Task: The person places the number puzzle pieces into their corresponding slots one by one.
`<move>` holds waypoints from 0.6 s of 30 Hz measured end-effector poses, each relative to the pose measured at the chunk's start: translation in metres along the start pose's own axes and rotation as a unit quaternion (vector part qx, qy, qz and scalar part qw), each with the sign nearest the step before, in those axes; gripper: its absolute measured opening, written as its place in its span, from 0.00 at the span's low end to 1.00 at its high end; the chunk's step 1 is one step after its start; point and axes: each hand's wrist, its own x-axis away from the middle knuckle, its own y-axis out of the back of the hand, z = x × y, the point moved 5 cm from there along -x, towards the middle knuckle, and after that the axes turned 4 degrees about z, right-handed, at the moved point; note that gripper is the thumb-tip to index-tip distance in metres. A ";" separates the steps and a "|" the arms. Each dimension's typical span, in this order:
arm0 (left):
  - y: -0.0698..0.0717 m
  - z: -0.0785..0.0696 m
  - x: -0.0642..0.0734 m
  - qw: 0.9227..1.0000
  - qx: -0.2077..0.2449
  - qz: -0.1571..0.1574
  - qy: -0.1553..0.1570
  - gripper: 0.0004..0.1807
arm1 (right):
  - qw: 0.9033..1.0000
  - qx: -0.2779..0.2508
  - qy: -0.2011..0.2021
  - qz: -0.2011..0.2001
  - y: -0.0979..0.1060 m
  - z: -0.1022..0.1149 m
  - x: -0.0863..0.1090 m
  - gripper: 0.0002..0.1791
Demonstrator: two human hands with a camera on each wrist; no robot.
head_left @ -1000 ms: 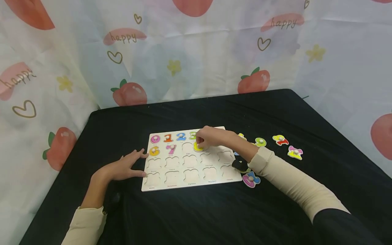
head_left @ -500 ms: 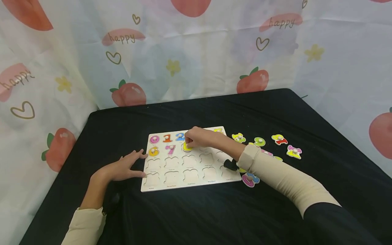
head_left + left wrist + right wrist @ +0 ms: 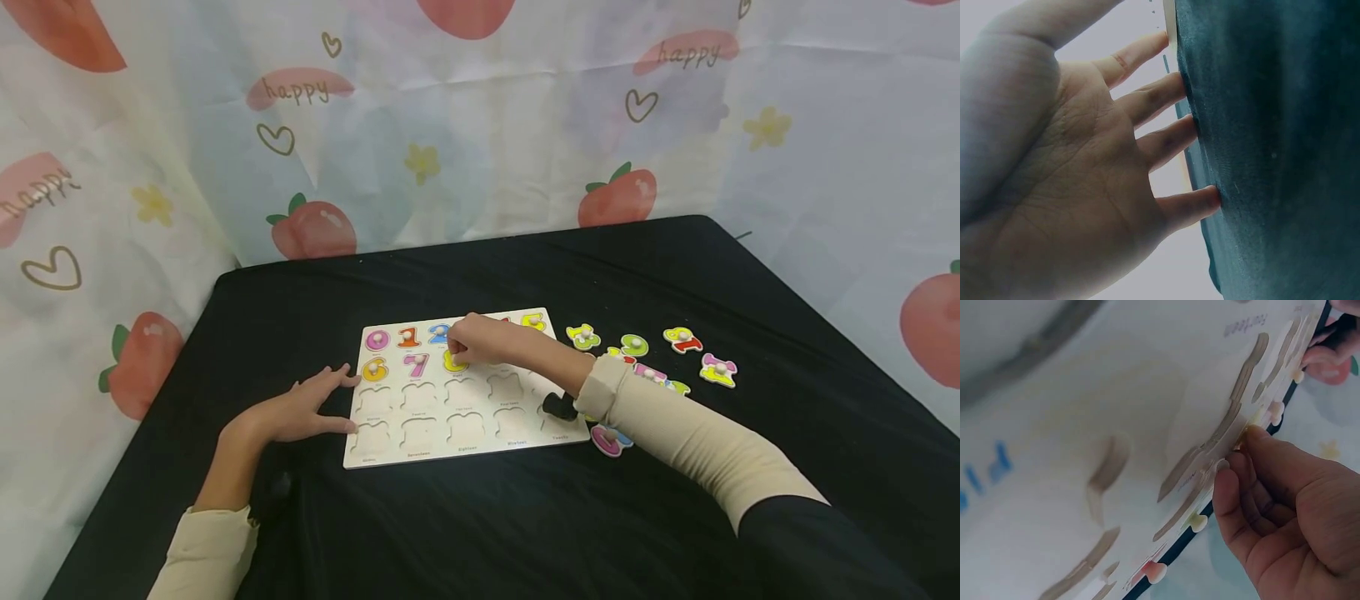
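Your right hand is pinching a yellow piece between thumb and fingers, knuckles bent. The piece is at the third recess of the second row on the wooden number board, just right of the purple 7. Can't tell if it's fully seated (your fingertips cover most of it, in the right wrist view too).

Your left hand is spread wide, holding nothing. Its fingertips touch the board's left edge. Board lies flat on the black cloth.

Top row: pink 0, orange 1, blue 2, then yellow 5 at the right end. Orange 6 starts the second row. Right wrist view also gives you a green piece and a red piece, knobs up, near your fingers.

Right of the board, on the cloth: a yellow-green piece, a red-yellow piece, a pink-yellow piece, and a purple-blue piece near the lower right corner. Your right forearm blocks part of that pile. Behind it all: fruit-print backdrop.
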 end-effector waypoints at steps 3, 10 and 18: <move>0.000 0.000 0.000 1.000 -0.001 -0.001 -0.001 0.45 | 1.000 0.003 0.002 -0.006 0.000 0.001 0.001 0.04; -0.001 0.001 -0.001 1.000 0.000 -0.001 0.001 0.45 | 1.000 0.007 -0.006 0.007 -0.002 -0.001 0.006 0.07; -0.002 0.003 -0.002 1.000 0.000 0.000 0.002 0.45 | 1.000 -0.006 -0.009 -0.014 0.003 -0.010 0.026 0.14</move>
